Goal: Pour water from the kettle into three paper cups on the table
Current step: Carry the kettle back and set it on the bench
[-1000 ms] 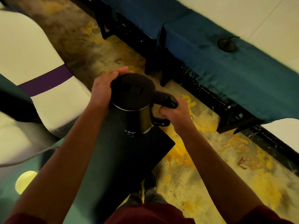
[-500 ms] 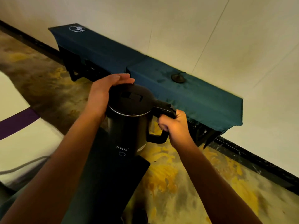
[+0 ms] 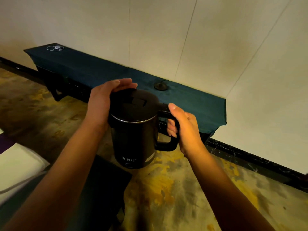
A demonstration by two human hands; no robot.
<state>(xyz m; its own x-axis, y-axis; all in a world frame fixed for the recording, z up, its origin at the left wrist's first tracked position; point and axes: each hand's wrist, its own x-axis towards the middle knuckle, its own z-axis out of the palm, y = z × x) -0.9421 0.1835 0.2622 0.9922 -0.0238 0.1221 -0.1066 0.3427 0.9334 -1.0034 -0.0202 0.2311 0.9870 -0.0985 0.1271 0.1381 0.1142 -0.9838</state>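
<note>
Pale wall and teal-draped bench filling the upper frame. Kettle hanging mid-frame over mottled floor — right hand fingers wrapping its handle, left hand lying fairly flat against the lid. No cups showing. Risk: tilting while carrying — hot water slopping out.

You have one black kettle in view, with two hands on it: your left hand and your right hand. One long teal-covered bench carries one round dark base and one coil of white cord.
</note>
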